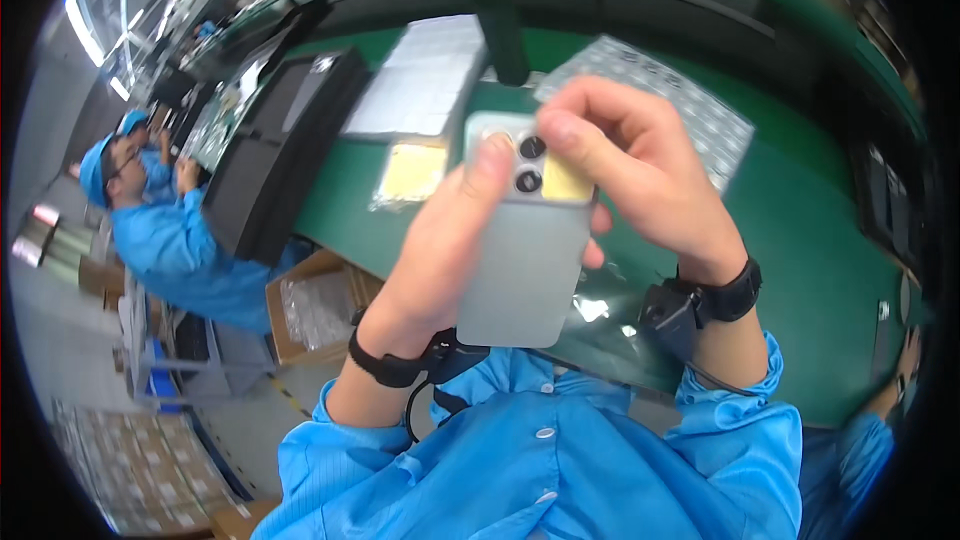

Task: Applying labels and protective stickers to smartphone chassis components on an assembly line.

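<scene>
A pale grey-green smartphone (524, 270) is held up in front of me, its back facing me and its camera end pointing away. My left hand (450, 230) is closed around it, thumb on the camera area and fingertips curling past the right edge. At the top right corner of the phone, thumb and forefinger of my right hand (635, 165) are pinched together. Whatever lies between them is hidden. Beside the dark round lenses, a yellow patch (566, 181) shows under the right hand.
On the green table (340, 185) lie a white padded sheet (420, 75), a clear bag with yellow pieces (412, 172) and a translucent sheet of small labels (690, 105). A black tray (285, 140) sits left. A green post (492, 15) rises ahead. Co-workers in blue are at both sides.
</scene>
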A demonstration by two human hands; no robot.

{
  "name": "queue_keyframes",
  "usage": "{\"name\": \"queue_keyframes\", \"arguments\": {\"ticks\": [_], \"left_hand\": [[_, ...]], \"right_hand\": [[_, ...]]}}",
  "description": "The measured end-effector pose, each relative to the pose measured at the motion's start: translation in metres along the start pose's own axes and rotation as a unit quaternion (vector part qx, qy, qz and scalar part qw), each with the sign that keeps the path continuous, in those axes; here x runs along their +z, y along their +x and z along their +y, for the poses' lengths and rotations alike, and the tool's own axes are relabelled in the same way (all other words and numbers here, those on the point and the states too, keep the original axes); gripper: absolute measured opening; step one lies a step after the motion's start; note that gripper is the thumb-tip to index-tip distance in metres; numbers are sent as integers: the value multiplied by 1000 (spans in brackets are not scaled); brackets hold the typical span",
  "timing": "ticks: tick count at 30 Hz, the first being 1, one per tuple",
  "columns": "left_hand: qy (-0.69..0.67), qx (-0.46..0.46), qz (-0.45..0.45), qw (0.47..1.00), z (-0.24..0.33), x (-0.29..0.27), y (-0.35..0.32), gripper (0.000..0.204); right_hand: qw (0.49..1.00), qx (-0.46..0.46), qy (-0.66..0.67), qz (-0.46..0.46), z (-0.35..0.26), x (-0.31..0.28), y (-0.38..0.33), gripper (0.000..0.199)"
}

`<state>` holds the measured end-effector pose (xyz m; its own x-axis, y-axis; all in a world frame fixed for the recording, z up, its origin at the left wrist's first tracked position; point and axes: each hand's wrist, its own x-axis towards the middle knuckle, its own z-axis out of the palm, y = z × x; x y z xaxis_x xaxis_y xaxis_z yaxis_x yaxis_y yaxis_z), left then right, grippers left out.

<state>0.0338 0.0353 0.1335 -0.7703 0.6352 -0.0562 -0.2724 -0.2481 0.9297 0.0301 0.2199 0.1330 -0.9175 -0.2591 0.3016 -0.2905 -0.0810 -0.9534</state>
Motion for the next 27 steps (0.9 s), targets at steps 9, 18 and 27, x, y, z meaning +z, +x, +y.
{"name": "queue_keyframes", "arguments": {"ticks": [9,18,27], "left_hand": [[-142,-6,140,980,-33,-62,-49,70],[-132,-20,-36,990,-38,-41,-18,60],[-139,147,107,973,26,-137,-32,63]], "right_hand": [[991,65,-17,-114,36,60,10,31],[993,61,-24,96,49,3,-34,39],[845,52,-254,467,98,-124,-161,29]]}}
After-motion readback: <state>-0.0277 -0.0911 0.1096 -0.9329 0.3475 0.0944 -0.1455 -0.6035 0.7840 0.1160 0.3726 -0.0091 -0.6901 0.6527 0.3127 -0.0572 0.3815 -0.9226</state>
